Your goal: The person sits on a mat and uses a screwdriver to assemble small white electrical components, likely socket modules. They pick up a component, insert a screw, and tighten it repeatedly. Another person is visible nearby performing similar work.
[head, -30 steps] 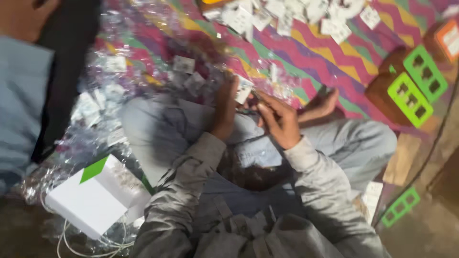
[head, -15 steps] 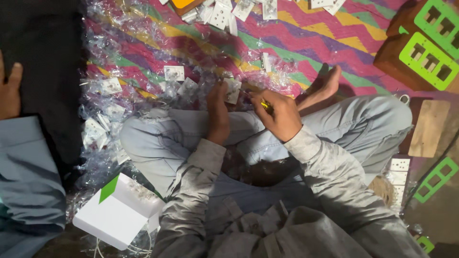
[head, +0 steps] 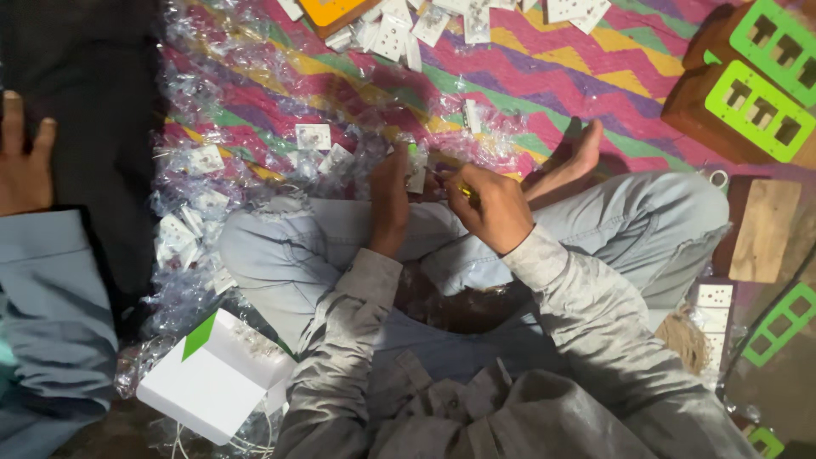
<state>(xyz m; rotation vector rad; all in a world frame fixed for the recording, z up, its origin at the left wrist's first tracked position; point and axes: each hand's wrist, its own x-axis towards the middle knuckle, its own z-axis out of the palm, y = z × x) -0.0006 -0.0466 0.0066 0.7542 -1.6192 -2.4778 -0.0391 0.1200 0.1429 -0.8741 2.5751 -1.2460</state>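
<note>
left hand (head: pixel 389 200) holds a white switch plate (head: pixel 416 167) above the crossed knees; right hand (head: pixel 493 204) is closed on a yellow-tipped tool (head: pixel 463 190) touching it. versus half a second ago, hands barely shifted, so same step continues. bagged plates (head: pixel 313 136) lie just beyond on the zigzag mat (head: pixel 544 76).
</note>
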